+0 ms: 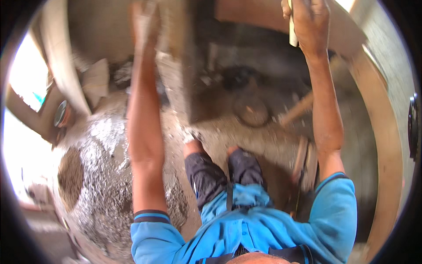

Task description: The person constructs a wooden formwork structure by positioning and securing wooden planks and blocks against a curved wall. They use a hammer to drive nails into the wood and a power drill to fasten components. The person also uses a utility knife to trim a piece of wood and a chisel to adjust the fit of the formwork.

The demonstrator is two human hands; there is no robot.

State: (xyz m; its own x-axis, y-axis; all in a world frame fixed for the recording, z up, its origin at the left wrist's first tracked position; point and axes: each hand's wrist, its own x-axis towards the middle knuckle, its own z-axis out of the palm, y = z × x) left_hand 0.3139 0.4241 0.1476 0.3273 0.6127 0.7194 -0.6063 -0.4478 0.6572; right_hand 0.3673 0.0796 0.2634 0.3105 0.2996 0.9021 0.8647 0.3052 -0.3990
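Clamping its fingers (pixel 286 9) on a pale strip (pixel 292 27) held up toward the floor's (pixel 215 132) far edge, the right hand (pixel 311 20) could drop it should grip slacken; the left hand's (pixel 147 22) blurred fingers I cannot judge.

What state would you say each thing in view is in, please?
Right hand: closed around a pale strip.
Pale strip: gripped, partly hidden by the hand.
Left hand: stretched forward, too blurred to tell its grip.
Grey mix: heaped, wet and glistening.
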